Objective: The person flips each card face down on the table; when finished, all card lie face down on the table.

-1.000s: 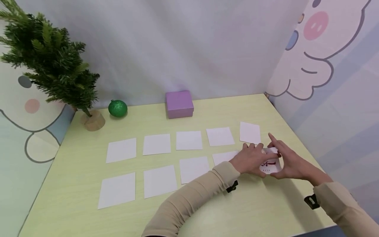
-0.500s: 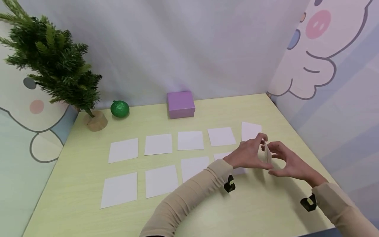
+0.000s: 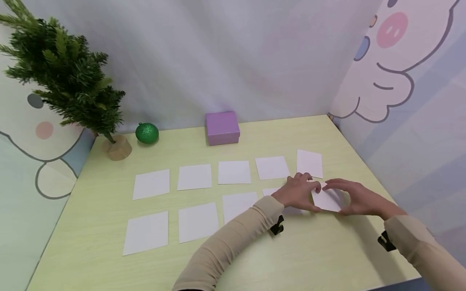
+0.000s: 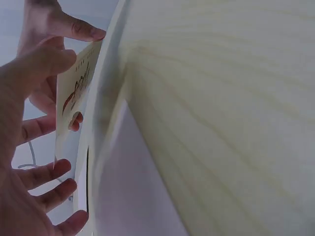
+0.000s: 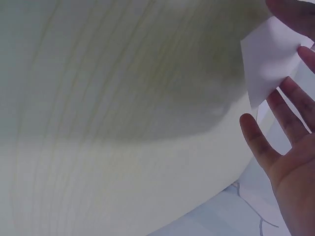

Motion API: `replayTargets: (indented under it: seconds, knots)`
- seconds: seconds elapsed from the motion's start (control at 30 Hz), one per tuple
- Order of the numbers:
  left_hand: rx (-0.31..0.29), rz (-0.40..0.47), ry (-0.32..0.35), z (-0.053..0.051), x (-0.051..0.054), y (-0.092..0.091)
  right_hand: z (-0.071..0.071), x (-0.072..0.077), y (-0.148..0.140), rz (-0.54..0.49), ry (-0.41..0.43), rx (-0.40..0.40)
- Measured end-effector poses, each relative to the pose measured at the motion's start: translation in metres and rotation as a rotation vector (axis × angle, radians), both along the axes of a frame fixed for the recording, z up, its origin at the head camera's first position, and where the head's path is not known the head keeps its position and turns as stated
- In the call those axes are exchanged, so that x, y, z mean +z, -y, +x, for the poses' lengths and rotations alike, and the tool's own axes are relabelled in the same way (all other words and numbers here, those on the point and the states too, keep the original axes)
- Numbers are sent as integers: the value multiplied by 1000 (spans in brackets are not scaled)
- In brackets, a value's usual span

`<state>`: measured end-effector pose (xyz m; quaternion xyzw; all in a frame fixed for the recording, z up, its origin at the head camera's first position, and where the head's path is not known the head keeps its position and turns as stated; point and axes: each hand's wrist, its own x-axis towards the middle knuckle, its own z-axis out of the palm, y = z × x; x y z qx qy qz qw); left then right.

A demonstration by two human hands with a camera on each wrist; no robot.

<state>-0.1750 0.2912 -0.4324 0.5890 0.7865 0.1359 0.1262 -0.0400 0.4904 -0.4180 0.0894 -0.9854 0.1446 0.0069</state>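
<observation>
A square white card (image 3: pixel 328 200) is between my two hands above the right part of the table, its blank face up in the head view. My left hand (image 3: pixel 295 193) pinches its left side with thumb and index finger. The right hand (image 3: pixel 365 200) holds the opposite side, index finger at the far edge and thumb near the close corner. Seen from the left wrist, the underside of the card (image 4: pixel 74 91) carries dark and red written characters. In the right wrist view the card (image 5: pixel 269 59) is tilted off the tabletop, and the right hand's outer fingers (image 5: pixel 258 142) are spread.
Two rows of blank white cards (image 3: pixel 198 222) lie on the pale table (image 3: pixel 255 262); one (image 3: pixel 282 194) is partly behind my left hand. At the back stand a purple box (image 3: pixel 223 128), a green glitter ball (image 3: pixel 147 133) and a small fir tree (image 3: pixel 80 81) on a wooden base.
The card has turned over: its printed face was up, then it stood on edge, and now the blank face is up. Both hands shifted their grip along its sides.
</observation>
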Motion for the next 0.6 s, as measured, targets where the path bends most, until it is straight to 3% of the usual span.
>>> replayTargets:
  seconds: [0.17,0.27,0.47,0.6]
  knots:
    - [0,-81,-132,-4,-11,3,-20,-5,2,26,116,44]
    - [13,-111,-194,-5,-14,5,-31,-6,3,48,133,88]
    - [6,-112,-232,-3,-13,4,-28,-4,5,63,148,86]
    - [-22,-80,-204,-7,-5,7,-15,-1,3,101,46,81]
